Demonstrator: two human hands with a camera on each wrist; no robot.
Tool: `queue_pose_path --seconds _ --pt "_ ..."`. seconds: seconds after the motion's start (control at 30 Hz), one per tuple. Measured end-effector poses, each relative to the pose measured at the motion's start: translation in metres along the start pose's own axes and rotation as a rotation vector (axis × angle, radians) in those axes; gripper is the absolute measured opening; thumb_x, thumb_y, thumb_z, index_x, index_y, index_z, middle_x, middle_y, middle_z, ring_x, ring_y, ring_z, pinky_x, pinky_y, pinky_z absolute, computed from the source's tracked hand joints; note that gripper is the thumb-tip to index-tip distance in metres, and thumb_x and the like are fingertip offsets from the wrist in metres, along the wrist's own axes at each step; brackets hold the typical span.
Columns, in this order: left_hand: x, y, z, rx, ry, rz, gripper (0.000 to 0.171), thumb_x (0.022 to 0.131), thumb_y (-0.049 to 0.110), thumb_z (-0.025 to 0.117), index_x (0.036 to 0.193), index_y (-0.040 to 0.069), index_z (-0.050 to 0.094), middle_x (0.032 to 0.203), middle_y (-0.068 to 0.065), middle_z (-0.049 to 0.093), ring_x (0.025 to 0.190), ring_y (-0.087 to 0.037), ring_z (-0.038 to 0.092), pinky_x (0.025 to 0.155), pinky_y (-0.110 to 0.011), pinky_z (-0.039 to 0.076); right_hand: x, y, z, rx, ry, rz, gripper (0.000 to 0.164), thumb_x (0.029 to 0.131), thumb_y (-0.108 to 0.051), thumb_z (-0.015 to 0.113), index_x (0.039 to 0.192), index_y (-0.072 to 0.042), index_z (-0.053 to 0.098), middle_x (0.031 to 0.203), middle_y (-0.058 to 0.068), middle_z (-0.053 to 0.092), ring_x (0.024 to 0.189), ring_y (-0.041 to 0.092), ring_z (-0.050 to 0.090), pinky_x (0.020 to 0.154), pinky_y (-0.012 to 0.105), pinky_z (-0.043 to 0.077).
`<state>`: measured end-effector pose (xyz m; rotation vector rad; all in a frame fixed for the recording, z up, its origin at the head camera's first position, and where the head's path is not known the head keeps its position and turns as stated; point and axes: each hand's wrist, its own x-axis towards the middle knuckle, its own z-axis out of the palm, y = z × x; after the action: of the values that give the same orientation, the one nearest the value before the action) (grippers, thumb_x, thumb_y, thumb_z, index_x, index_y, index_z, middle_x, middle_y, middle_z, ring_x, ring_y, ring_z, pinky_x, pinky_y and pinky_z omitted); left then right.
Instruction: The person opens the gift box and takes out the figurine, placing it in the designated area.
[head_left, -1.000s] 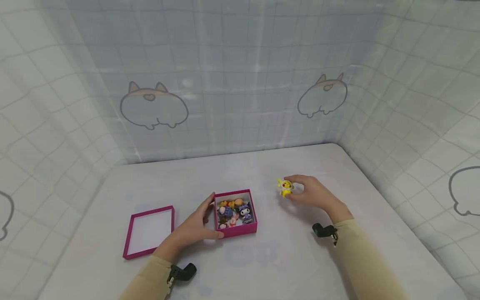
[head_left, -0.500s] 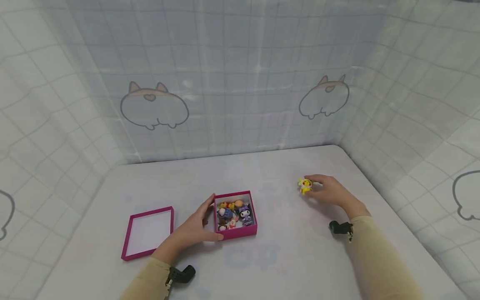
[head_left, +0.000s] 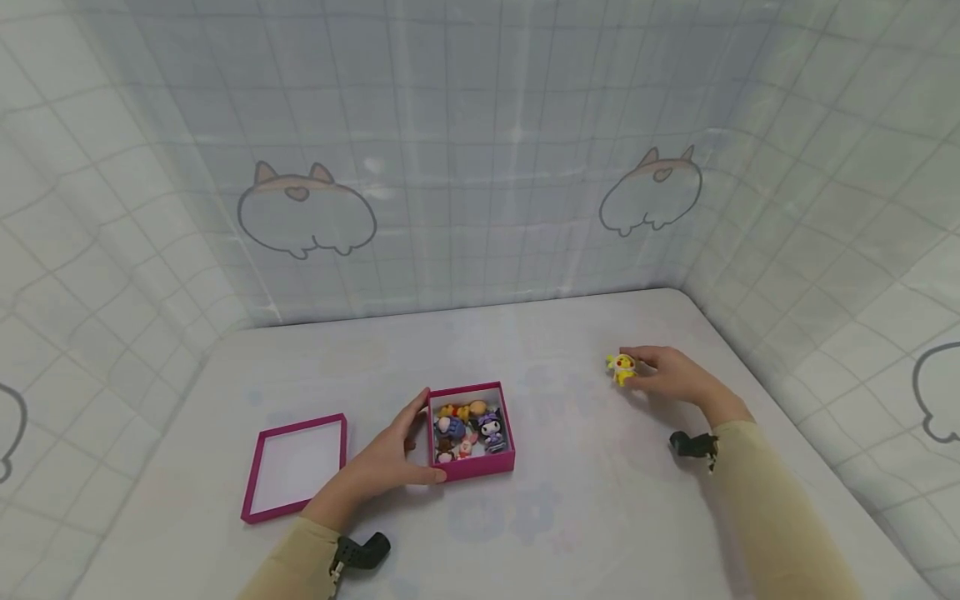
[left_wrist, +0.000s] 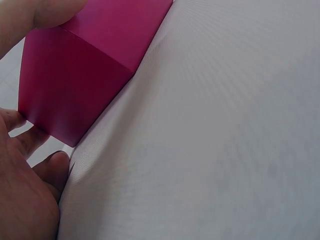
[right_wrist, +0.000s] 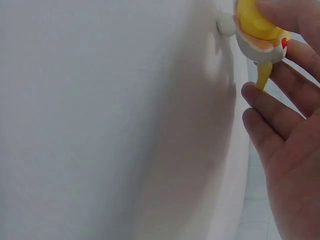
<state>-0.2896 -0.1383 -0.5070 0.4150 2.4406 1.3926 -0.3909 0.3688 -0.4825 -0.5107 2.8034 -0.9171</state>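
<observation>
In the head view my right hand (head_left: 671, 375) pinches a small yellow and white Pikachu figurine (head_left: 622, 367) between thumb and fingers. The right wrist view has the same figurine (right_wrist: 260, 27) close to the cloth, and I cannot tell whether it touches. My left hand (head_left: 386, 458) grips the left side of an open magenta box (head_left: 480, 467), thumb at the near corner and fingers at the far one. Several small figurines lie inside, among them a purple and black one (head_left: 491, 432) and a pink one (head_left: 467, 444). In the left wrist view the box wall (left_wrist: 75, 80) shows between thumb and fingers.
A magenta-rimmed lid (head_left: 257, 475) lies inside up on the white cloth-covered table (head_left: 570, 533), left of the box, partly behind my left arm. Grid-patterned curtains (head_left: 465, 208) stand at the back and both sides.
My right hand has moved to the right with the Pikachu figurine, mostly in the first half second. My left hand and the box stay almost where they were.
</observation>
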Motion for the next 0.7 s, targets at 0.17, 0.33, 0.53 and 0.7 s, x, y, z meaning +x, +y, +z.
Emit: queue_pose_path --seconds 0.17,0.33,0.53,0.7 --pt "-0.0028 0.0005 -0.0001 -0.005 0.0 -0.005 0.128 0.063 0.046 0.091 0.16 0.03 0.009 0.162 0.006 0.018 0.147 -0.023 0.022 0.108 -0.048 0.038 -0.0009 0.0023 -0.0022 0.041 -0.023 0.02 0.066 0.086 -0.038 0.078 0.142 -0.01 0.055 0.144 0.013 0.051 0.135 0.038 0.042 0.109 0.056 0.035" --pt "-0.0054 0.0016 0.0004 0.004 0.006 -0.015 0.128 0.062 0.047 0.091 0.16 0.029 0.01 0.162 0.005 0.019 0.147 -0.024 0.022 0.108 -0.048 0.039 -0.0026 0.0046 -0.0037 0.071 -0.02 0.04 0.066 0.086 -0.039 0.077 0.142 -0.01 0.056 0.144 0.014 0.051 0.133 0.037 0.045 0.108 0.056 0.036" --pt "-0.0085 0.0028 -0.0008 0.017 0.015 -0.018 0.128 0.062 0.047 0.091 0.16 0.03 0.01 0.162 0.005 0.018 0.147 -0.023 0.022 0.107 -0.048 0.04 -0.0027 0.0043 -0.0052 0.125 -0.038 0.047 0.064 0.088 -0.034 0.076 0.142 -0.009 0.055 0.144 0.013 0.051 0.131 0.033 0.048 0.107 0.053 0.039" --pt "-0.0095 0.0022 -0.0013 0.026 0.012 -0.004 0.127 0.064 0.048 0.09 0.16 0.03 0.008 0.163 0.004 0.017 0.147 -0.024 0.021 0.108 -0.048 0.039 -0.0036 0.003 -0.0091 0.089 -0.032 0.056 0.065 0.089 -0.038 0.075 0.143 -0.01 0.054 0.144 0.012 0.052 0.131 0.033 0.048 0.107 0.054 0.039"
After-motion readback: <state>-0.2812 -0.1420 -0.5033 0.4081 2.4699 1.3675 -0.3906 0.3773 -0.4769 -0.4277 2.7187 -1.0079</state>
